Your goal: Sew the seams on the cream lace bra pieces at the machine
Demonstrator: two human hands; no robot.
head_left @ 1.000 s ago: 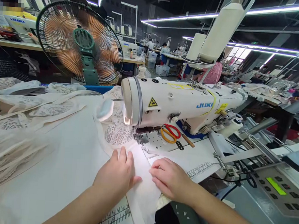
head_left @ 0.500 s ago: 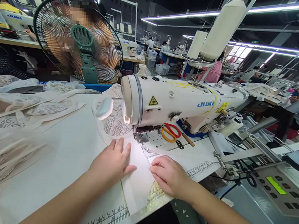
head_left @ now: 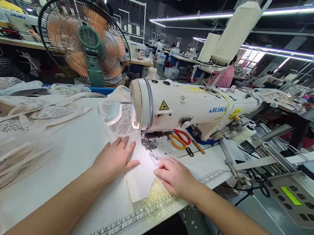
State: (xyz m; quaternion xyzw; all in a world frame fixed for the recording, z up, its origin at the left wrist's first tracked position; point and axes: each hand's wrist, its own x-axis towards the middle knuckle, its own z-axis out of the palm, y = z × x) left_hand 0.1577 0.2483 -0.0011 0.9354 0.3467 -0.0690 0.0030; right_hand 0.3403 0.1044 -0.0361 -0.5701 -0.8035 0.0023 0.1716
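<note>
Cream lace pieces [head_left: 52, 113] lie left on the bench [head_left: 73, 158]; the left hand [head_left: 113, 158] rests, fingers released, on white fabric [head_left: 139, 182] before the sewing machine [head_left: 179, 103]; the right hand [head_left: 178, 178] bunches its fingers at the fabric's right edge, grip unclear.

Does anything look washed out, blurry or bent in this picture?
Head view: bright light by the sewing machine washes detail from the white fabric; head view: the lace pile at lower left looks hazy; head view: the large thread cone tilts, perhaps from lens stretch.
</note>
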